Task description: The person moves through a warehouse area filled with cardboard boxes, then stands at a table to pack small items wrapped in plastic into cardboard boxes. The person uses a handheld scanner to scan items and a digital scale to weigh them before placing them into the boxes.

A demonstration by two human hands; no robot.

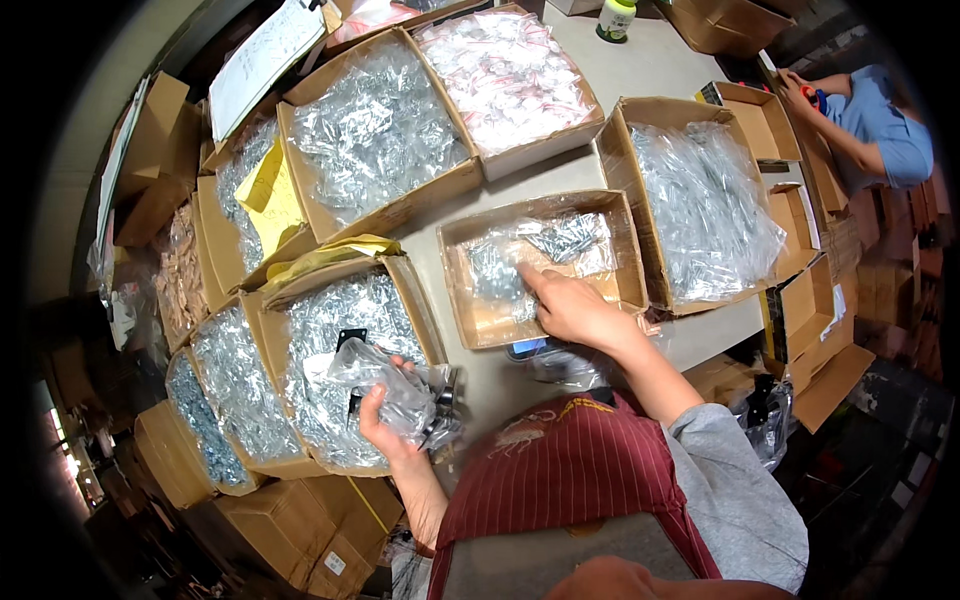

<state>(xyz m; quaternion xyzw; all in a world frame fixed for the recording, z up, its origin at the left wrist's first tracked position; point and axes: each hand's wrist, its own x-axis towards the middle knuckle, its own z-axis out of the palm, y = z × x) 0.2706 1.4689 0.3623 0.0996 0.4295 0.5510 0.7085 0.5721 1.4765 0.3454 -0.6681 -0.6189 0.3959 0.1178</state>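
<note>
My left hand is closed round a clear plastic bag with black parts in and around it. A flat black plate with holes sticks out at its top, and dark rounded pieces show at its right side. Beneath it lies a box of small clear bags filled with silvery hardware. My right hand reaches into a shallow cardboard box, its index finger stretched out onto a clear bag of small metal pieces. Beside that, a bag of screws lies at the box's far side.
Boxes of bagged hardware crowd the left and far side. A box of white bags with red edges and a box of long clear bags flank the shallow box. A green bottle stands far off. Another person works at the far right.
</note>
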